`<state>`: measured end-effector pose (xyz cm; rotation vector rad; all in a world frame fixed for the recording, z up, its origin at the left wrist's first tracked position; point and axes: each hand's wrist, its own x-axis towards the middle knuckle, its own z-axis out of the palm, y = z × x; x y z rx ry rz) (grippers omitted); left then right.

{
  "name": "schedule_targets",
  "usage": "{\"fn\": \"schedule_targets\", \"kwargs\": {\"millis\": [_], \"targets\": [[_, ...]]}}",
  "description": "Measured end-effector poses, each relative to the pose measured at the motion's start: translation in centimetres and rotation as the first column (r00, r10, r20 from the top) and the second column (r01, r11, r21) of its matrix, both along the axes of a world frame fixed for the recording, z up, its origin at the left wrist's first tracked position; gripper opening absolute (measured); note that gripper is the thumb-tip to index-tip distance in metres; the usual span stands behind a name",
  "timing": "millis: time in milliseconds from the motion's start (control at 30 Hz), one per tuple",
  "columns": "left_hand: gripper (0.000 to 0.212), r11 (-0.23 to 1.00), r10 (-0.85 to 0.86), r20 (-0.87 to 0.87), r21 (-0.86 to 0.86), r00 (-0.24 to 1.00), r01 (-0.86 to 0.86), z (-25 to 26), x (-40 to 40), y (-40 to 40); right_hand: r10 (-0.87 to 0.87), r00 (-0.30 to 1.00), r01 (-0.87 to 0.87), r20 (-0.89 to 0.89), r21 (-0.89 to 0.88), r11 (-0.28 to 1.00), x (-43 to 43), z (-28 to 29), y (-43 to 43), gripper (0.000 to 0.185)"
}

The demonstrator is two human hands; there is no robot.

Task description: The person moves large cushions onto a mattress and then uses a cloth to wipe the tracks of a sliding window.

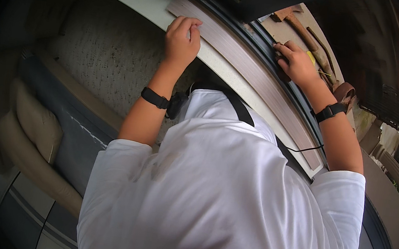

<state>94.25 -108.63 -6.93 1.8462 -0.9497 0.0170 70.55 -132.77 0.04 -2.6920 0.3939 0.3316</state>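
My left hand (183, 41) hovers over or rests on the near side of a pale wood-grain board (228, 49), its fingers curled and nothing visible in them. That board lies along a white window sill (151, 3). Further right, my right hand (296, 63) reaches across the dark window frame (267, 39), fingertips bent down at its track. Something small and brown shows at those fingertips; whether it is gripped is unclear. Just beyond the hand, on the outer ledge, lies a rusty-headed hand tool with a wooden handle (302, 32).
A thin curved rod (321, 46) and a brown roll (345, 91) lie on the outer ledge. A dark window sash (272, 0) stands overhead. Behind me on the left is a padded seat with a beige cushion (39, 118). A black cable (305, 150) crosses the board near my right arm.
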Motion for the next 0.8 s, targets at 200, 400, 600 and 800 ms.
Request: {"fn": "schedule_targets", "kwargs": {"millis": [200, 400, 600, 800], "targets": [[0.012, 1.0, 0.001, -0.005, 0.003, 1.0, -0.001, -0.8, -0.2, 0.4, -0.009, 0.988, 0.009, 0.156, 0.002, 1.0, -1.0, -1.4, 0.3, 0.037], [0.014, 0.997, -0.071, 0.058, 0.027, 0.996, 0.07, -0.3, -1.3, -0.1, -0.001, 0.979, 0.011, 0.203, -0.044, 0.999, 3.4, -2.6, 0.7, 0.027], [0.014, 0.992, -0.122, 0.079, 0.043, 0.989, 0.119, 0.6, -3.2, -1.5, 0.001, 0.995, 0.01, 0.097, -0.119, 0.993, 3.5, -2.6, 0.2, 0.028], [0.013, 0.996, -0.089, 0.073, 0.03, 0.993, 0.087, 1.8, -6.7, -2.2, -0.042, 0.997, 0.047, 0.069, -0.075, 0.996, -4.7, -2.8, -0.6, 0.04]]}}
